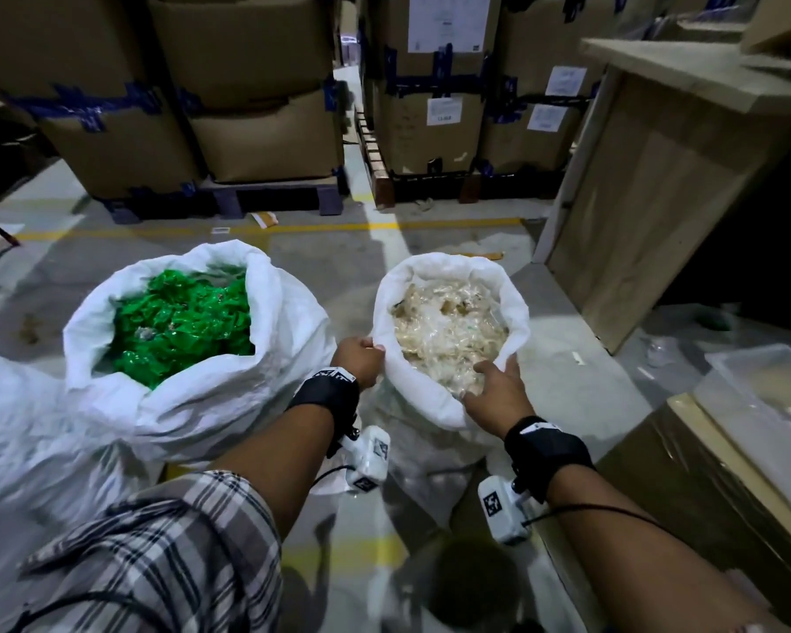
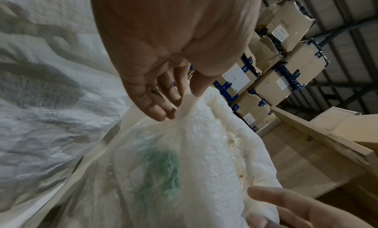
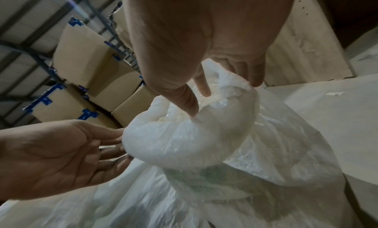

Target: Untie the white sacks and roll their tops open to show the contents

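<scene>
While the green-filled sack stands rolled open on the floor, the left hand pinches the pale-filled sack's near-left rim and the right hand curls over its near edge, apparently steadying the cuff.

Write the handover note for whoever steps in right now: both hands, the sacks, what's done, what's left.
Left hand: pinches the rolled rim of the right sack on its left side.
Right hand: grip on the near rim, thumb inside, fingers outside.
Left sack: untied, top open, green wrappers showing.
Right sack: untied, top rolled down, pale clear-wrapped contents showing.
Left: finish and even out the right sack's roll. A third white sack at far left; its top is out of view.
</scene>
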